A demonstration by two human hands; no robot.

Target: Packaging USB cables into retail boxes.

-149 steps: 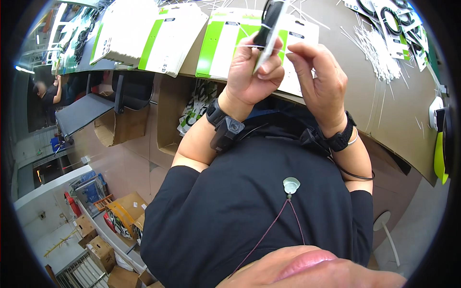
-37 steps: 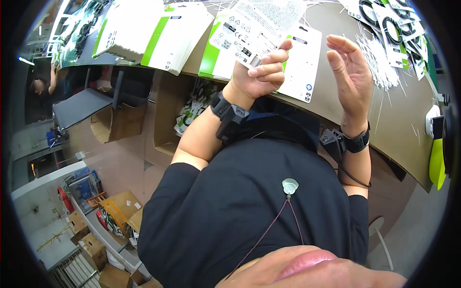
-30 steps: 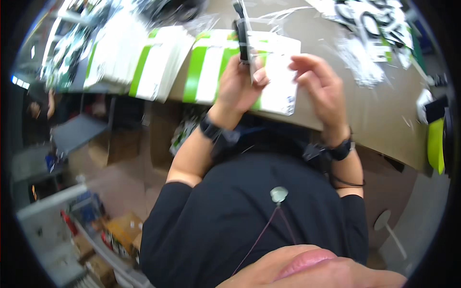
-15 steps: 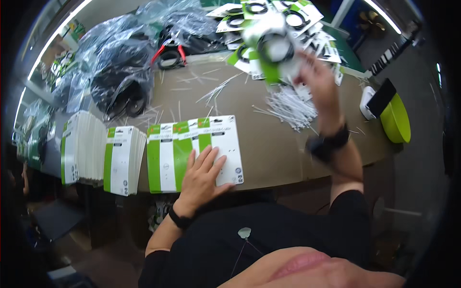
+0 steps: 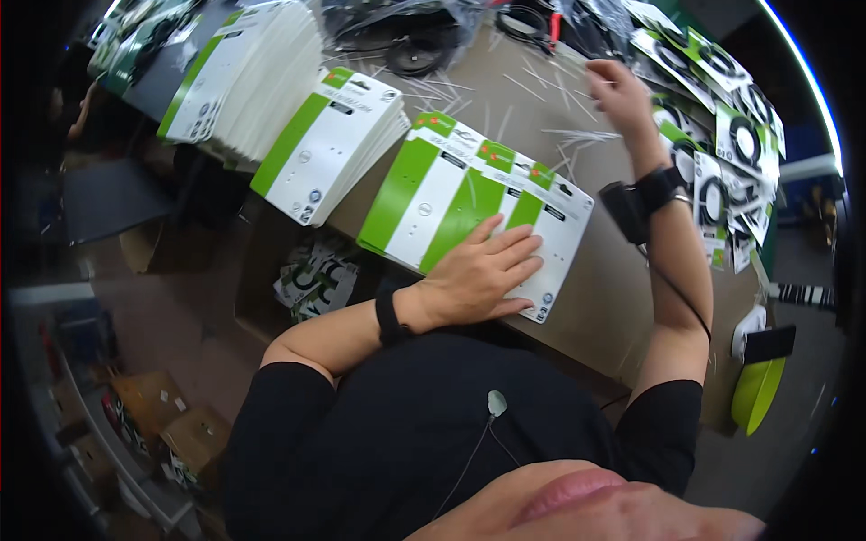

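Note:
My left hand (image 5: 483, 270) lies flat, fingers spread, on a row of overlapping green-and-white packaging cards (image 5: 451, 194) at the table's front edge. Above the brown tabletop, my right hand (image 5: 621, 95) reaches toward the far side. Its fingers are loosely bent, with nothing visible in them. Close to it are the red handle (image 5: 556, 29) of a pliers-like tool and a coiled black cable (image 5: 523, 22). Thin white zip ties (image 5: 577, 135) lie scattered below that hand.
Two stacks of cards, a near one (image 5: 325, 144) and a taller one (image 5: 244, 77), stand left. Bagged black cables (image 5: 406, 22) lie at the back. Carded cables (image 5: 744, 140) are heaped at right, beyond my forearm. A phone (image 5: 769, 344) rests by a lime-green bowl (image 5: 758, 392).
My right hand has let go of a carded cable over the heap and moved left across the table. My left hand stays on the cards. The whole view has turned.

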